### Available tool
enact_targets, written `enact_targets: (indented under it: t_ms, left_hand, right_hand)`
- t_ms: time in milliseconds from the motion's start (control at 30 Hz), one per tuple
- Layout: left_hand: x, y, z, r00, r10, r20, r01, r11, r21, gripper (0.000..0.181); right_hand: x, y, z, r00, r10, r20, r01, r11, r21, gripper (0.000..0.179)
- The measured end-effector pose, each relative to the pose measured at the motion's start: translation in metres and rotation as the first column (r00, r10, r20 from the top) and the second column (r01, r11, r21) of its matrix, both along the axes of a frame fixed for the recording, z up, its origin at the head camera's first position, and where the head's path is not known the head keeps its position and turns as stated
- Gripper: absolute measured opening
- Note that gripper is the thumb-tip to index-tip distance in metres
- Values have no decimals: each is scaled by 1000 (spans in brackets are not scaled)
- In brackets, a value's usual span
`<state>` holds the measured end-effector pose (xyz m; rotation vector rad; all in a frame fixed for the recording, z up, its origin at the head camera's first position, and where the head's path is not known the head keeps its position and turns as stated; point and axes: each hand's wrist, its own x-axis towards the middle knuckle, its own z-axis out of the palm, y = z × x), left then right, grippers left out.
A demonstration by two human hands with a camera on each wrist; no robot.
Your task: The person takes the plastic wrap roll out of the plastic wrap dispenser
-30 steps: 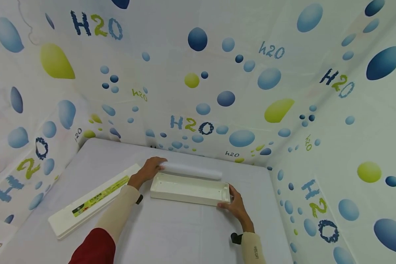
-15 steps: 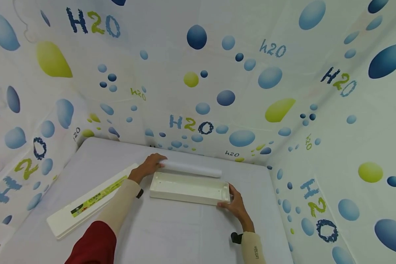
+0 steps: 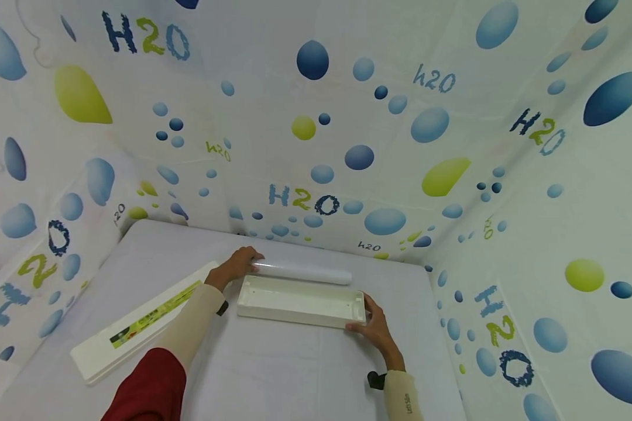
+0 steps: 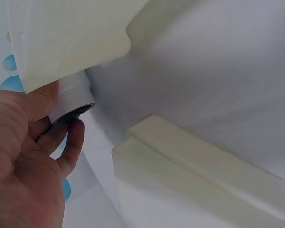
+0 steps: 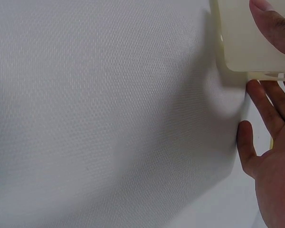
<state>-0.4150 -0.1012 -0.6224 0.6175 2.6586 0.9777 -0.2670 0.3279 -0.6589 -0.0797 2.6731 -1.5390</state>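
Note:
My left hand (image 3: pixel 237 264) grips the left end of a white, glossy roll that looks like cling film (image 3: pixel 302 272). In the left wrist view, thumb and fingers close around the roll's end (image 4: pixel 73 97), where a dark hollow core shows. In front of the roll lies a long, cream-coloured open plastic box (image 3: pixel 300 299), its inside facing up. My right hand (image 3: pixel 377 327) holds this box at its right end, thumb on the front wall and fingers around the end wall. In the right wrist view, the thumb (image 5: pixel 275 28) presses on the box wall while the fingers spread below.
A long white lid-like piece (image 3: pixel 95 354) with a yellow-green label (image 3: pixel 155 313) lies slantwise at the left, partly under the left forearm. White cloth (image 3: pixel 295 374) covers the table. Printed curtains (image 3: pixel 316 117) stand close behind and on both sides.
The roll has shifted slightly away from the box with my left hand still at its end. The right hand and the box stay in place; the head view drifts a little.

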Motion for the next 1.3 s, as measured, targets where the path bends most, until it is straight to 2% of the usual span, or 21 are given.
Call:
enact_targets:
  t_ms: [167,300,567,900,1133,1300]
  left_hand:
    - [-4,-1,-9,1000,4,-3,-4,1000,4,43]
    - [-6,-1,-11,1000,16,-3,-16,1000,5,44]
    - [0,2,-6,998,51,28,-51,999,-3,45]
    - [7,1,-7,997,63,39,-63,998,0,49]
    - [4,1,-9,998,57,39,-58,998,11,51]
    - [4,-1,-5,999,38,29,-39,999,19,50]
  right_hand:
    - [-1,-1,1,1000,-3,9,3,1000,25,105]
    - [-1,-1,1,1000,-9,13,9,1000,26,104]
    - [-1,-1,1,1000,-18,14,17,999,34,103]
    - [-1,-1,2,1000,-11,-5,11,999,44,103]
    - [2,-3,2,1000,-11,-9,12,999,39,103]
    - [2,-3,1,1000,-22,6,22,999,28,103]
